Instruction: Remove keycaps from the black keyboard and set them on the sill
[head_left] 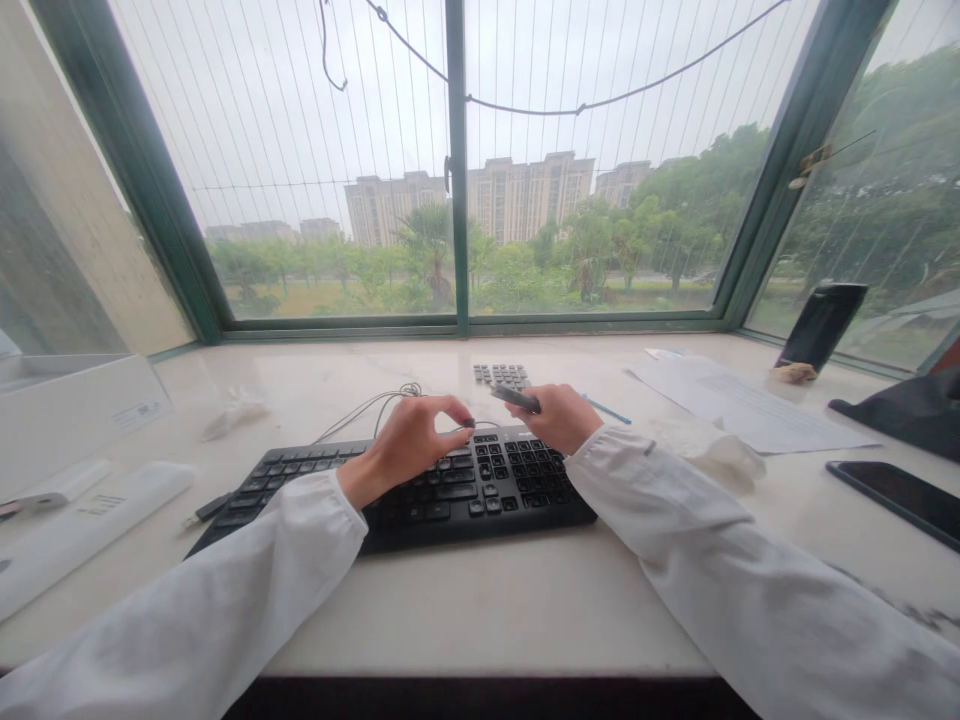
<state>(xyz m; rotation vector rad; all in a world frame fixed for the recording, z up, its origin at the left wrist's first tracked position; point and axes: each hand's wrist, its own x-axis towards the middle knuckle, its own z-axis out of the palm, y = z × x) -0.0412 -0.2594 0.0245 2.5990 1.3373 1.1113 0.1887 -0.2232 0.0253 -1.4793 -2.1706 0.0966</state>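
A black keyboard (pixel 420 535) lies on the white counter, below both hands. Over its upper middle, my left hand (pixel 405 445) pinches a small black keycap (pixel 469 423) between thumb and forefinger. My right hand (pixel 561 416) is closed around a slim grey-and-black tool (pixel 517 398) whose tip points left; its exact kind is not clear. Just beyond that hand, several loose keycaps (pixel 499 375) lie in rows. At the right end of the keyboard, many key positions look like bare square sockets (pixel 534 470).
A cable (pixel 367 402) is coiled behind the keyboard, its USB plug (pixel 206 512) at the left. White boxes (pixel 82 410) stand left. To the right are paper sheets (pixel 735 400), a blue stick (pixel 606 409), crumpled plastic (pixel 709 455), a phone (pixel 900 497) and an upright dark device (pixel 822 325).
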